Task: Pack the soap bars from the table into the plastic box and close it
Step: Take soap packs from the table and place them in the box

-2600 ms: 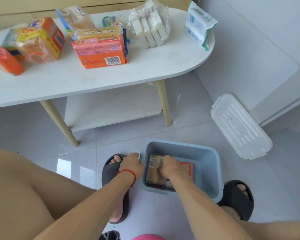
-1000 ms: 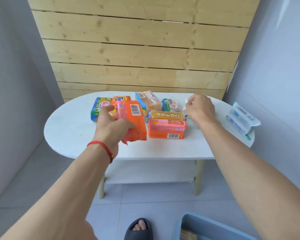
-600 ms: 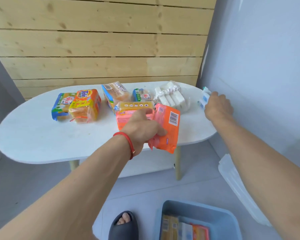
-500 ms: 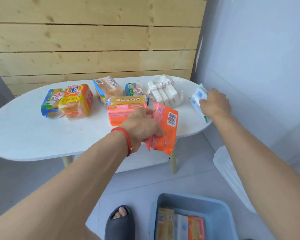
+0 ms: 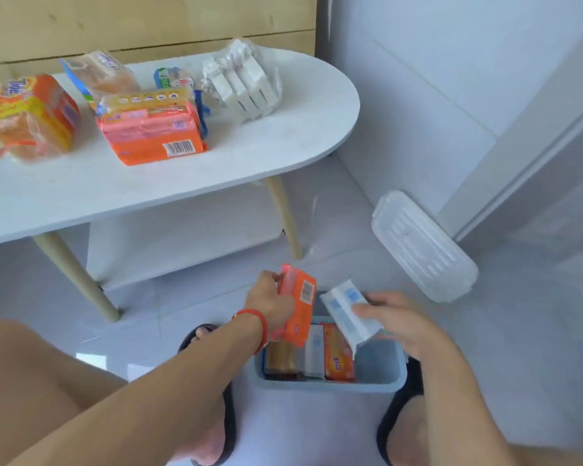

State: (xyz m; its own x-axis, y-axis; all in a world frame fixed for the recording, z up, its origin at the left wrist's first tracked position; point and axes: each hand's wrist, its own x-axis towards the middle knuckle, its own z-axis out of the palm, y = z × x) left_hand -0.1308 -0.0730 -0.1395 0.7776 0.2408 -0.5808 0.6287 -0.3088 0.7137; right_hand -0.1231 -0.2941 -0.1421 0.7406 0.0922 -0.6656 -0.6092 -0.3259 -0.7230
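My left hand (image 5: 269, 299) grips an orange soap pack (image 5: 298, 306) upright just above the left end of the blue plastic box (image 5: 381, 385) on the floor. My right hand (image 5: 396, 319) holds a white-and-blue soap pack (image 5: 347, 312) tilted over the box's middle. Inside the box stand three soap packs on edge: a brown one, a white one and an orange one (image 5: 338, 357). Several soap packs stay on the white table (image 5: 283, 142), among them an orange stack (image 5: 152, 136), a yellow-orange pack (image 5: 31, 116) and a clear bag of white bars (image 5: 243, 82).
The clear box lid (image 5: 421, 247) lies on the floor tiles to the right, near the wall. My feet in black slippers (image 5: 401, 405) flank the box. The table's legs and lower shelf (image 5: 182, 237) stand just behind the box.
Both hands came down from the table to the box, the left carrying the orange pack and the right the white-and-blue pack picked from the table's right end. My view tilted downward.
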